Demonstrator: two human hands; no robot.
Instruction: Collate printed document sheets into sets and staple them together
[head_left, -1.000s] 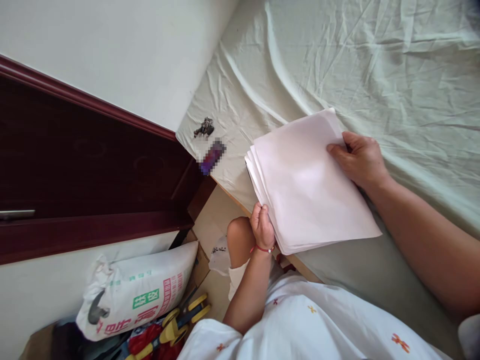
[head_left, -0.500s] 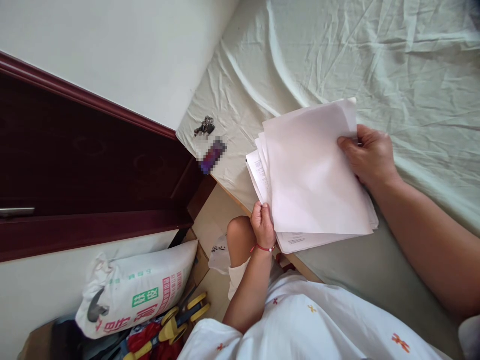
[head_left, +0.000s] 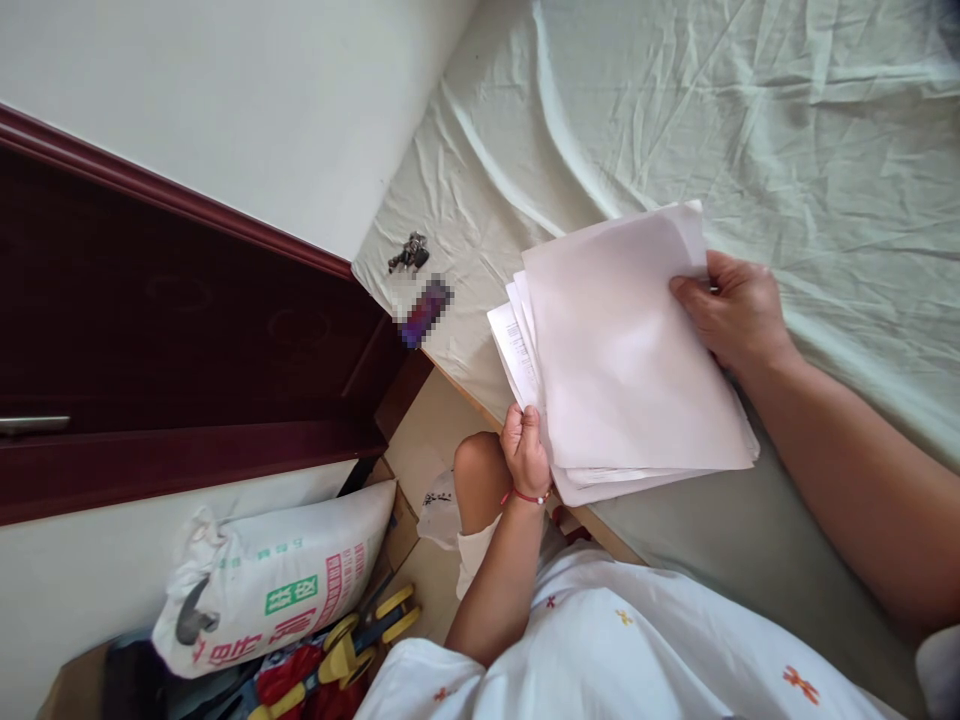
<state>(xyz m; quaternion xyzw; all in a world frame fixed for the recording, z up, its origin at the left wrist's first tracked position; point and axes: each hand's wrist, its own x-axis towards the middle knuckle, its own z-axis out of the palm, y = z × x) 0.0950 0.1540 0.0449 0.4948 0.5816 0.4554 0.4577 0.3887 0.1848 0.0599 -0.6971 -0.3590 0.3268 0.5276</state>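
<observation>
A stack of white paper sheets [head_left: 626, 350] is held between my two hands above the bed's near edge. The top sheet's upper face looks blank; printed lines show on a sheet sticking out at the left. My left hand [head_left: 527, 450], with a red cord bracelet on its wrist, pinches the stack's lower left edge, thumb on top. My right hand [head_left: 739, 310] grips the right edge near the upper corner, its thumb over the top sheet and the other fingers hidden behind. The sheets are not squarely aligned.
A wrinkled pale green bedsheet [head_left: 675, 110] covers the bed. Keys [head_left: 410, 253] and a pixelated object [head_left: 426, 312] lie near its left corner by the white wall [head_left: 247, 110]. At lower left, a printed white sack [head_left: 292, 570] stands beside a yellow-wheeled thing [head_left: 345, 650] and a dark red door [head_left: 187, 300].
The sheets have shifted slightly within my hands, and their lower edges lie closer together. My right hand has moved a little to the left.
</observation>
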